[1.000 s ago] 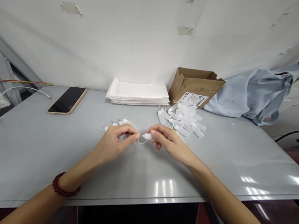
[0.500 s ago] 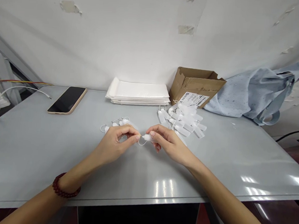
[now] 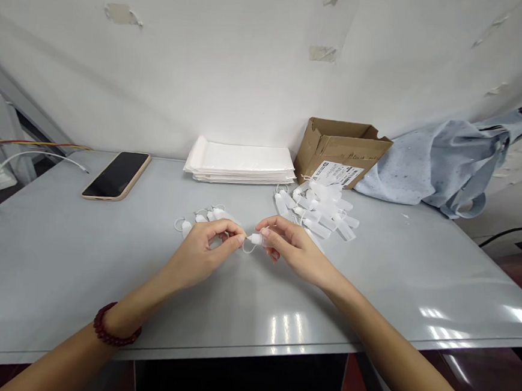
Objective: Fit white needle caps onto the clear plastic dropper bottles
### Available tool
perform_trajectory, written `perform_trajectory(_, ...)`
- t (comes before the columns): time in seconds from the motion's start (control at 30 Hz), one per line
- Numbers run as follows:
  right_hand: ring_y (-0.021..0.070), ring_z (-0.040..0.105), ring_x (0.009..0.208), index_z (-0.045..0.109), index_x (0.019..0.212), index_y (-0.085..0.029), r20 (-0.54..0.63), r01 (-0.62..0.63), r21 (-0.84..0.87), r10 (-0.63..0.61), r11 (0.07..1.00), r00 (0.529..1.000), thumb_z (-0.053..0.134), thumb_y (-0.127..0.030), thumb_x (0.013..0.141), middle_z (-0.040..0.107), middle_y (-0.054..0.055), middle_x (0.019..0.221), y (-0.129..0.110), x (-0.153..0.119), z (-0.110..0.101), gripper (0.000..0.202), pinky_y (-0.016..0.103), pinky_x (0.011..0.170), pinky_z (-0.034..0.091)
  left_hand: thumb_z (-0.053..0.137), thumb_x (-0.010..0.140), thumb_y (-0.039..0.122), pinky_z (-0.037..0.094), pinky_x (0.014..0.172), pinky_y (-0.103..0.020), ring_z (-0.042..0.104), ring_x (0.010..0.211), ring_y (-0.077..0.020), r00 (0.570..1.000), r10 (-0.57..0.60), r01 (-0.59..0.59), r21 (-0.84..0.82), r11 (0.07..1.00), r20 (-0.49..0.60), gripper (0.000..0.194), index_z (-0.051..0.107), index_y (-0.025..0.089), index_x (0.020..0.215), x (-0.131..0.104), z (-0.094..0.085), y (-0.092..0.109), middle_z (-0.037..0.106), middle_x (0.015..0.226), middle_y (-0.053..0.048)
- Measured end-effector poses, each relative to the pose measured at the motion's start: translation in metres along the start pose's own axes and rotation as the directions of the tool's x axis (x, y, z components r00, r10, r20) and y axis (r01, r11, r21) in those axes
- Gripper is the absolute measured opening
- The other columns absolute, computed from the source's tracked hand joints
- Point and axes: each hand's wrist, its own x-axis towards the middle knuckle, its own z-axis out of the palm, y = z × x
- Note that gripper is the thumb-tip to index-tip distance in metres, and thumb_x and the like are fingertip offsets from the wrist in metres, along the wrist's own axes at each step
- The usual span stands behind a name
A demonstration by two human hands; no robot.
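Note:
Between thumb and fingers my right hand (image 3: pixel 290 249) holds a small white needle-tip squeeze bottle (image 3: pixel 256 239), lying roughly level with its tip toward the left. My left hand (image 3: pixel 214 246) is closed in a pinch at the bottle's thin tip; the small cap there is mostly covered by the fingertips. A white tether loop (image 3: pixel 248 249) hangs below the bottle's neck. Behind my left hand lie several similar bottles (image 3: pixel 187 227), partly hidden by it. A larger heap of translucent bottles (image 3: pixel 321 209) spreads out beyond my right hand.
A stack of white padded envelopes (image 3: pixel 245 161) rests against the wall beside an open cardboard box (image 3: pixel 343 148). On the grey table (image 3: pixel 80 253), a phone (image 3: pixel 117 175) and a white cable (image 3: pixel 42 153) lie at left. A light blue cloth bag (image 3: pixel 421 166) slumps at back right.
Both hands keep nearly the same pose at the bottle's tip. The view has shifted very slightly; nothing else has visibly moved.

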Motion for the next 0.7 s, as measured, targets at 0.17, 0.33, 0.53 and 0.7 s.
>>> perform_trajectory(0.17, 0.0095, 0.047, 0.06, 0.055, 0.095, -0.017, -0.017, 0.01, 0.05, -0.009, 0.999, 1.0, 0.049, -0.04, 0.09, 0.049, -0.003, 0.067, -0.0011, 0.0009, -0.0017, 0.024, 0.025, 0.06, 0.039, 0.051, 0.087, 0.035, 0.043, 0.072, -0.027, 0.056, 0.075, -0.0159, 0.993, -0.105, 0.103, -0.041, 0.994, -0.058, 0.026, 0.069, 0.02, 0.078, 0.0031, -0.0027, -0.0028, 0.066, 0.075, 0.0)
perform_trajectory(0.33, 0.0086, 0.047, 0.057, 0.055, 0.093, -0.017, -0.033, 0.013, 0.054, -0.011, 0.998, 0.999, 0.048, -0.042, 0.091, 0.05, -0.004, 0.067, 0.0, 0.0017, -0.0019, 0.026, 0.025, 0.06, 0.04, 0.052, 0.087, 0.039, 0.043, 0.07, -0.026, 0.056, 0.075, -0.0157, 0.989, -0.129, 0.125, -0.055, 0.991, -0.077, 0.027, 0.07, 0.02, 0.077, 0.0034, -0.0046, -0.0034, 0.066, 0.076, 0.0)
perform_trajectory(0.53, 0.009, 0.046, 0.057, 0.055, 0.093, -0.018, -0.036, 0.002, 0.077, 0.001, 0.997, 0.999, 0.048, -0.043, 0.091, 0.049, -0.004, 0.066, 0.0012, 0.0008, -0.0005, 0.026, 0.025, 0.057, 0.041, 0.057, 0.085, 0.036, 0.043, 0.069, -0.025, 0.058, 0.072, -0.0148, 0.999, -0.034, 0.033, -0.038, 0.999, -0.02, 0.024, 0.067, 0.018, 0.073, 0.002, -0.0021, -0.0007, 0.066, 0.073, 0.0)
perform_trajectory(0.7, 0.0096, 0.046, 0.059, 0.055, 0.093, -0.017, -0.015, -0.015, 0.075, 0.016, 0.997, 1.0, 0.048, -0.042, 0.091, 0.047, -0.003, 0.066, 0.0007, 0.0005, 0.0024, 0.026, 0.024, 0.056, 0.041, 0.055, 0.085, 0.032, 0.043, 0.07, -0.026, 0.058, 0.072, -0.015, 1.0, 0.006, -0.006, -0.052, 0.999, -0.004, 0.022, 0.066, 0.017, 0.073, 0.0003, -0.0007, -0.0029, 0.065, 0.072, -0.001)
